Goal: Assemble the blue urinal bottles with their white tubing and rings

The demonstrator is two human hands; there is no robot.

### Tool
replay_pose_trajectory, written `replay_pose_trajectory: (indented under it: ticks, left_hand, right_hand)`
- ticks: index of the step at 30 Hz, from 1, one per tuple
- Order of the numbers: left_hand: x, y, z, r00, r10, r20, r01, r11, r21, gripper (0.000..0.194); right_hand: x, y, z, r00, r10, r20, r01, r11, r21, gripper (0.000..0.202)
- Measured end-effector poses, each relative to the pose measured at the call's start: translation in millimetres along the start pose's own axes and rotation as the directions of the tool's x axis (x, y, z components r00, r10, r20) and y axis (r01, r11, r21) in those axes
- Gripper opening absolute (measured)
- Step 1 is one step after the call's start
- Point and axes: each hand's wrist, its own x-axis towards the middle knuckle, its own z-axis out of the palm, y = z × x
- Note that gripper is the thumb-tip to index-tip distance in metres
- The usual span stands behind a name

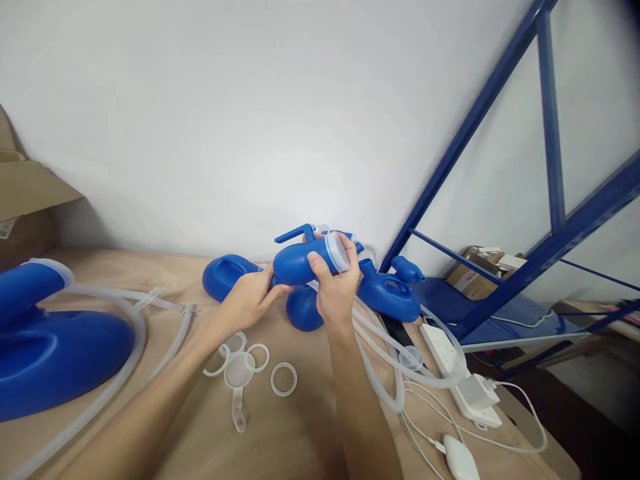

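Both my hands hold a blue plastic urinal cup [296, 264] above the table, lying nearly on its side. A translucent ring cap [337, 252] covers its wide mouth on the right, and a blue lever-like clip [295, 233] sticks up from its top. My left hand [255, 292] pinches the narrow left end. Around the capped end curl the fingers of my right hand [337, 287], thumb on the blue side. Behind and below it lie a blue urinal bottle [225, 275] and a rounded blue part [304, 310], partly hidden.
Translucent lids [239, 371] and a loose ring [283, 379] lie in front. Another blue bottle [393, 300], clear tubing [435, 382] and a power strip [443, 350] are at right. A large blue bottle [65, 353] with tubing stands left, near a cardboard box [35, 190]. Blue shelving [465, 127] rises right.
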Motion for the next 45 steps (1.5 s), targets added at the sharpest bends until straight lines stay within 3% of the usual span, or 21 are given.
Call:
replay_pose_trajectory:
  ticks: [2,7,14,18,20,25,29,32,38,43,45]
  left_hand:
    - [1.1,-5.9,10.6,1.0,-0.005,-0.016,0.006,1.0,0.026,0.037]
    - [4.5,-11.7,20.9,0.996,-0.022,0.088,0.024,1.0,-0.017,0.055]
    - [6.3,-6.9,6.2,0.938,0.053,0.344,0.017,0.98,-0.198,0.045]
    - [5.4,-12.4,-0.3,0.912,0.068,0.405,0.02,0.977,-0.21,0.045]
    - [5.1,-14.2,2.4,0.925,0.06,0.376,0.011,0.983,-0.183,0.044]
    - [6.6,-7.6,11.7,0.981,0.095,0.172,-0.085,0.994,-0.065,0.03]
    - [6.5,-4.4,-1.2,0.972,0.232,0.026,-0.232,0.973,0.014,0.021]
    - [3.9,-10.4,-13.3,0.95,0.309,-0.038,-0.303,0.946,0.118,0.023]
    - [-0.3,-21.3,-3.7,0.899,0.437,0.033,-0.427,0.854,0.297,0.032]
    - [-1.6,-21.3,4.2,0.883,0.449,0.134,-0.466,0.813,0.348,0.042]
    - [-1.6,-20.8,0.8,0.899,0.397,0.183,-0.437,0.815,0.38,0.045]
  right_hand:
    - [1.5,-4.5,-3.5,0.999,-0.031,0.039,0.031,1.0,0.0,0.055]
    - [6.7,-3.0,-15.2,0.988,-0.054,0.144,0.052,0.998,0.021,0.058]
    - [9.5,1.2,-21.3,0.958,-0.162,0.236,0.167,0.986,-0.001,0.056]
    - [10.9,9.5,-20.3,0.953,-0.164,0.253,0.18,0.983,-0.038,0.061]
    - [11.5,14.4,-20.6,0.958,-0.162,0.238,0.181,0.982,-0.058,0.063]
    - [13.4,6.5,-29.2,0.949,-0.226,0.221,0.247,0.966,-0.072,0.061]
    - [14.9,-20.8,-41.5,0.878,-0.276,0.392,0.358,0.922,-0.151,0.056]
    - [13.3,-39.0,-50.2,0.869,-0.23,0.439,0.359,0.903,-0.237,0.054]
    - [8.2,-62.4,-63.1,0.882,-0.125,0.455,0.365,0.791,-0.491,0.066]
    - [13.2,-62.4,-64.9,0.822,-0.173,0.542,0.468,0.747,-0.472,0.022]
    - [14.9,-57.5,-63.6,0.836,-0.193,0.514,0.465,0.747,-0.476,0.028]
